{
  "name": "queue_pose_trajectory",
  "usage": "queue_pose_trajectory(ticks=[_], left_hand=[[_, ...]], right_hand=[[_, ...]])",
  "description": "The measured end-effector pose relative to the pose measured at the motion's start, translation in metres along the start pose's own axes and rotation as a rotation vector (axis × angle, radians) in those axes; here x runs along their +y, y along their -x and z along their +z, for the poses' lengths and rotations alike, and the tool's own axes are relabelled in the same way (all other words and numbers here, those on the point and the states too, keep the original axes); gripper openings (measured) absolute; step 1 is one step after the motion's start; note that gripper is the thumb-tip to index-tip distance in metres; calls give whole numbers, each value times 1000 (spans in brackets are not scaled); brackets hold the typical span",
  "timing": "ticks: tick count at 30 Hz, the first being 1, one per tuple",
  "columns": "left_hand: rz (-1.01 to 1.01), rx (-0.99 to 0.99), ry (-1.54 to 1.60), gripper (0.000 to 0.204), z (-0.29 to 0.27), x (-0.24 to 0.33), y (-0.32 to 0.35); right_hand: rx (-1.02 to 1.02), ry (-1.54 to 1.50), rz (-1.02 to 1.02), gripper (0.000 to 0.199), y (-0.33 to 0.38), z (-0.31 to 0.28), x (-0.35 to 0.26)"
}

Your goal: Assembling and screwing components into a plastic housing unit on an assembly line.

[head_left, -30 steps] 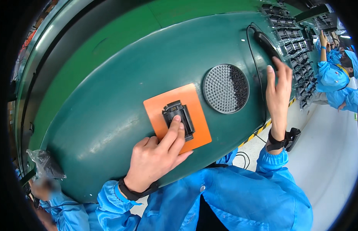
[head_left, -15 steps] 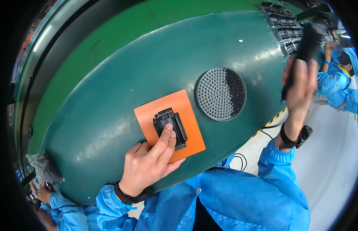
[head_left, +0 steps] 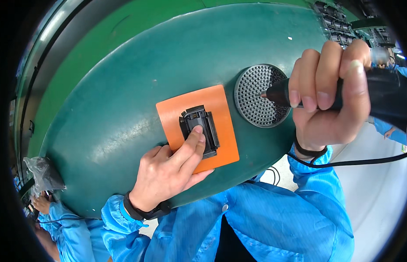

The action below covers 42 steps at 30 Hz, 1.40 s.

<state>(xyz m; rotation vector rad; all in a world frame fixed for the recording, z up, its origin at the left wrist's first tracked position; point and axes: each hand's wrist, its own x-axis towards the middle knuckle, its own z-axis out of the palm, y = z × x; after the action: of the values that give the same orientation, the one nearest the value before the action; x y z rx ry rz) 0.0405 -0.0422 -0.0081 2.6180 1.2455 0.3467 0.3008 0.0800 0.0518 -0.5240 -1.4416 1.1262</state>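
A black plastic housing [head_left: 198, 131] lies on an orange mat [head_left: 229, 142], with small gold-coloured contacts near its far end. My left hand [head_left: 164, 177] holds it down, index and middle fingers pressed on its middle, thumb along the mat's near edge. In my right hand [head_left: 330, 94] is a black electric screwdriver [head_left: 387, 89], fingers wrapped round its body. Its copper-coloured tip points left, over a round grey tray [head_left: 249, 94] full of small holes. Small black screws [head_left: 278, 112] fill the tray's right side, partly hidden by the tool.
A green table [head_left: 107, 118] carries all this. A clear bag [head_left: 45, 174] of dark parts sits at its left end, near a co-worker's hand [head_left: 41, 204]. Rows of black parts [head_left: 337, 24] stand at the far right. The screwdriver's cable [head_left: 356, 163] passes my right wrist.
My right hand has swung the screwdriver down and inward from the far right, so its tip is now over the tray. My left hand stays on the housing. The view has shifted slightly.
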Motion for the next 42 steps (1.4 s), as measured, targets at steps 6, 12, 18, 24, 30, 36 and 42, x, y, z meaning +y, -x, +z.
queue_pose_trajectory(ticks=[6,12,18,24,30,36,42], left_hand=[[20,70,-15,48,5,0,-1],[33,9,-14,60,-1,0,-2],[28,-3,-20,61,0,1,-2],[33,-3,-49,61,1,1,-3],[31,15,-31,60,0,0,1],[26,57,-3,57,2,-1,-2],[26,55,-63,52,4,-1,3]], right_hand=[[-150,-100,-79,31,9,-6,0],[2,-100,26,28,13,0,12],[70,-90,50,25,14,4,20],[53,-78,42,24,13,3,18],[-80,18,17,20,17,5,17],[38,-68,16,23,4,10,6],[-328,-214,114,36,-7,3,-29]])
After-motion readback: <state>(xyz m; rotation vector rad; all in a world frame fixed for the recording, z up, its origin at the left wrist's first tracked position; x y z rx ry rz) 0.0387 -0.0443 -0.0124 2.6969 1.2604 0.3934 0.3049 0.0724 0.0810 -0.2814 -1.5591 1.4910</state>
